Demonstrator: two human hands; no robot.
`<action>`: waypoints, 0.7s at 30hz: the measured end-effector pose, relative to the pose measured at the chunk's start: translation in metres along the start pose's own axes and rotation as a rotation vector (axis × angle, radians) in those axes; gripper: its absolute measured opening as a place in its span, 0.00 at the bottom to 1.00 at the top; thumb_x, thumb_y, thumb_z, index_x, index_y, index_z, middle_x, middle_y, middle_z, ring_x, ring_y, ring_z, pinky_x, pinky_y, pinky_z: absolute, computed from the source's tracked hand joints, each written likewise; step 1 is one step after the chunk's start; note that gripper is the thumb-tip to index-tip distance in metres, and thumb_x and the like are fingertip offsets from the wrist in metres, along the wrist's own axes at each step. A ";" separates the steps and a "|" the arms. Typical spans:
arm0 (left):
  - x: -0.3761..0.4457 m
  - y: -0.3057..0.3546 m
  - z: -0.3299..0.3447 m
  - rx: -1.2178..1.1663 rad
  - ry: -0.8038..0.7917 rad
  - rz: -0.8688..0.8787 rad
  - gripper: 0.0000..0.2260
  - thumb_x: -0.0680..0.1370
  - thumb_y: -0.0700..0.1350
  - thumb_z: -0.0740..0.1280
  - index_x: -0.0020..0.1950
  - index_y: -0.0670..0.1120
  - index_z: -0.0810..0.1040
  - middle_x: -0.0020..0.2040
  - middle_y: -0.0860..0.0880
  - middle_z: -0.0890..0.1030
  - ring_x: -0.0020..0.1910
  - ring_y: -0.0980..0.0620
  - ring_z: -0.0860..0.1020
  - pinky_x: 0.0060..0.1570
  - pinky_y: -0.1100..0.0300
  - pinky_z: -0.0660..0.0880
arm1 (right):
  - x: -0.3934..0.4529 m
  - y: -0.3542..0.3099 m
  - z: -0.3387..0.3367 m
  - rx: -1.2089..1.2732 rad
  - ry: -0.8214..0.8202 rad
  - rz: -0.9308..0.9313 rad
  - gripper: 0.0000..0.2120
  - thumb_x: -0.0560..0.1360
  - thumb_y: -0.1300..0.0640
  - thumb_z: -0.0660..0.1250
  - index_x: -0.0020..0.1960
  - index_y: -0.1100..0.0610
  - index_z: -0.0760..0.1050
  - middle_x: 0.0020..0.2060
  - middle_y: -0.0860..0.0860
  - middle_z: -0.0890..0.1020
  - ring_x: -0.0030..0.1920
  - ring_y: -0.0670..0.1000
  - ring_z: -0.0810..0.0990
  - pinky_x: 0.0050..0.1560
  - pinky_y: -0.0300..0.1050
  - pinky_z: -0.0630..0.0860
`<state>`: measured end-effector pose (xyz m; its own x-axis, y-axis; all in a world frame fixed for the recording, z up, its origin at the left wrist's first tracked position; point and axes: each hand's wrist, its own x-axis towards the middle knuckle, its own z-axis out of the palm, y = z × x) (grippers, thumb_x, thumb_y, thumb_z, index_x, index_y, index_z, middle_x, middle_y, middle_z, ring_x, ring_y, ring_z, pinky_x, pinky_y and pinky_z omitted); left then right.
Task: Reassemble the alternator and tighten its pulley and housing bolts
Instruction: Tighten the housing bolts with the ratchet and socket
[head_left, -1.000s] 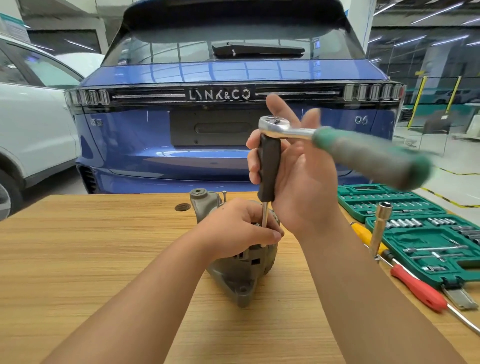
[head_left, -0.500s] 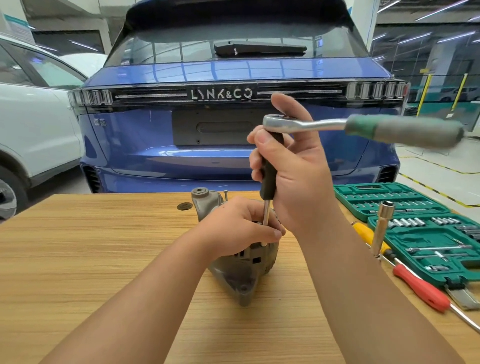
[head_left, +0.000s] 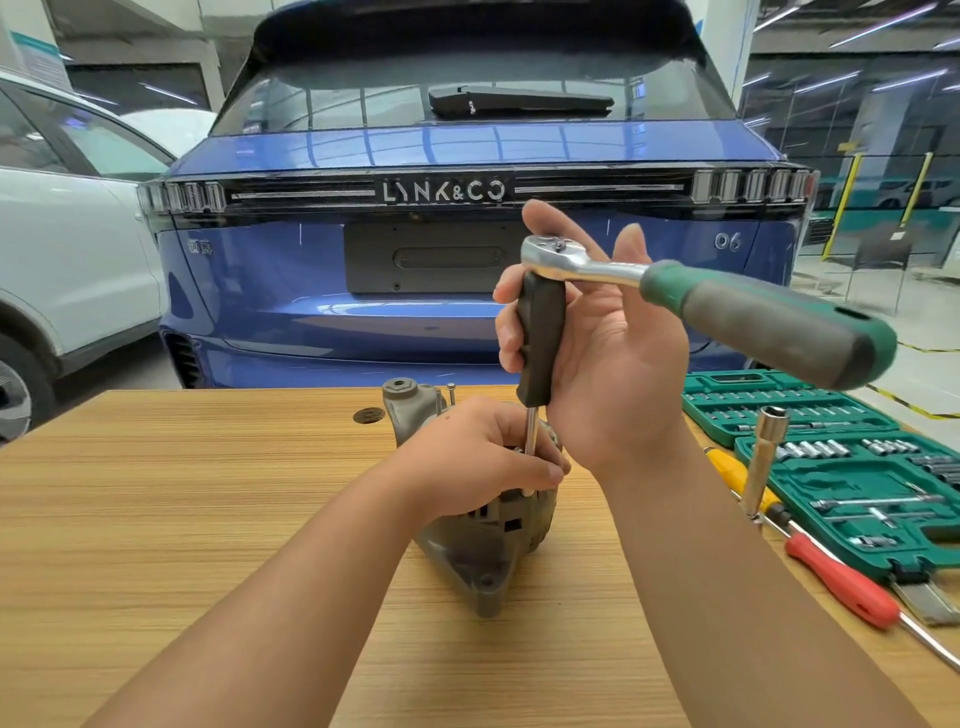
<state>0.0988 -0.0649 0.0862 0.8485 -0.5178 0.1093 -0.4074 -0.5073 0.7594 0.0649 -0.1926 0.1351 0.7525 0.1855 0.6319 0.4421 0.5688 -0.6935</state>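
Note:
A grey alternator (head_left: 485, 540) stands on the wooden table (head_left: 208, 493) in the middle. My left hand (head_left: 483, 457) grips its top and pinches the thin steel shaft (head_left: 530, 436) of a driver that runs down into the housing. My right hand (head_left: 597, 358) holds the driver's black handle (head_left: 541, 343) upright. A ratchet with a chrome head (head_left: 550, 254) sits on top of that handle, and its green and grey grip (head_left: 769, 322) sticks out to the right. The driver's tip is hidden behind my left fingers. A bolt (head_left: 451, 392) stands up at the alternator's far side.
An open green socket set (head_left: 852, 467) lies at the right edge of the table, with a chrome socket extension (head_left: 763, 462), a yellow-handled tool (head_left: 727, 467) and a red-handled screwdriver (head_left: 841, 582) beside it. A dark washer (head_left: 369, 415) lies behind the alternator. A blue car (head_left: 467, 234) is parked beyond the table.
The ratchet's grip swung away from me to point right, then came back toward me and down. My left hand and the alternator stayed where they were.

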 end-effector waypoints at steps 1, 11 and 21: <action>0.000 0.000 0.000 0.005 0.003 0.004 0.06 0.77 0.46 0.75 0.43 0.58 0.87 0.42 0.59 0.86 0.46 0.60 0.83 0.53 0.54 0.79 | -0.001 -0.001 0.001 0.012 -0.003 0.008 0.28 0.80 0.41 0.48 0.69 0.57 0.70 0.41 0.54 0.79 0.36 0.53 0.72 0.37 0.46 0.69; 0.001 0.001 0.002 0.032 -0.020 0.015 0.04 0.77 0.49 0.74 0.45 0.58 0.87 0.43 0.59 0.85 0.44 0.61 0.82 0.51 0.55 0.79 | 0.001 -0.005 0.003 -0.213 0.324 -0.026 0.06 0.79 0.54 0.70 0.46 0.55 0.77 0.32 0.49 0.72 0.29 0.49 0.67 0.30 0.44 0.65; 0.005 -0.001 -0.002 0.003 -0.088 0.016 0.06 0.71 0.56 0.73 0.45 0.59 0.87 0.45 0.54 0.86 0.49 0.51 0.84 0.58 0.43 0.81 | 0.007 -0.001 -0.007 -0.215 0.153 -0.126 0.15 0.79 0.62 0.66 0.63 0.47 0.75 0.36 0.51 0.72 0.31 0.48 0.71 0.32 0.42 0.71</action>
<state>0.1039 -0.0653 0.0873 0.8091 -0.5840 0.0648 -0.4219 -0.5007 0.7558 0.0732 -0.1968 0.1377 0.7431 -0.0080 0.6692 0.6176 0.3934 -0.6811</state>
